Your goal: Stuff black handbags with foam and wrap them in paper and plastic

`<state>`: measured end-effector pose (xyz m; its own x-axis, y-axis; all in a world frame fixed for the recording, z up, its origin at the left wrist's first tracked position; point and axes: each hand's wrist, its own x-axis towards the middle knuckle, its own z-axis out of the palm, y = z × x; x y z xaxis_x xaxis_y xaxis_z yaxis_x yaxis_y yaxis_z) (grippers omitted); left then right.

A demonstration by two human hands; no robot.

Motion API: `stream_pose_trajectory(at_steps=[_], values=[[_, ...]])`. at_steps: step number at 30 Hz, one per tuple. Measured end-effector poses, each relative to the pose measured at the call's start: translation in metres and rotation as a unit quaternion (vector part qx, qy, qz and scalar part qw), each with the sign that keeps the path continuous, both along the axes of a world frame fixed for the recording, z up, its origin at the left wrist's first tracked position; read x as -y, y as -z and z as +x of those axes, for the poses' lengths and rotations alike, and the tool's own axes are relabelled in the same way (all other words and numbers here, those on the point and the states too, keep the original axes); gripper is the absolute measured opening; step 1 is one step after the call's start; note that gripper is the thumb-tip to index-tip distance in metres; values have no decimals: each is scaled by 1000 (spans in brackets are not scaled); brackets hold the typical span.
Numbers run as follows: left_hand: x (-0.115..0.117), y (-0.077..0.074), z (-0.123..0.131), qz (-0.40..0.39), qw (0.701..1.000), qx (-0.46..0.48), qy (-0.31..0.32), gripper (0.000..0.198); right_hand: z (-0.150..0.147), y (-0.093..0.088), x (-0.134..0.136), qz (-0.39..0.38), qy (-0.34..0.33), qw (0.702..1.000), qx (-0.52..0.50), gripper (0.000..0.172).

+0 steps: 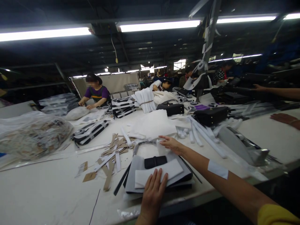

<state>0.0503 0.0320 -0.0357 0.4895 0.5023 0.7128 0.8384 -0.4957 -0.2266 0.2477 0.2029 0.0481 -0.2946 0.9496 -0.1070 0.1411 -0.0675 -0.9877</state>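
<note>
Up close in the head view, the left hand lies flat, fingers spread, on a white sheet that crosses a grey bundle on the surface. A black piece sits just beyond the sheet. The right hand reaches past it, fingers by a small white piece; whether it pinches this cannot be told. Cardboard strips lie left of the bundle.

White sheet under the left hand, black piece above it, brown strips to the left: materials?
White sheet: likely paper or thin foam wrap, matte, lies flat with crisp edges under the left hand. Black piece: looks like leather or faux leather, faint sheen, folded. Brown strips: probably cardboard, dull, stiff, straight-cut.
</note>
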Motion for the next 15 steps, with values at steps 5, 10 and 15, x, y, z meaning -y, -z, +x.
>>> stream_pose_trajectory(at_steps=[5,10,15], values=[[1,1,1,-8,1000,4,-7,48,3,-4,12,65,-22,996,-56,84],[2,-2,1,-24,1000,2,-9,48,10,-4,9,120,-18,993,2,84],[4,-4,1,-39,999,-12,-11,51,18,1,-1,176,39,977,113,76]])
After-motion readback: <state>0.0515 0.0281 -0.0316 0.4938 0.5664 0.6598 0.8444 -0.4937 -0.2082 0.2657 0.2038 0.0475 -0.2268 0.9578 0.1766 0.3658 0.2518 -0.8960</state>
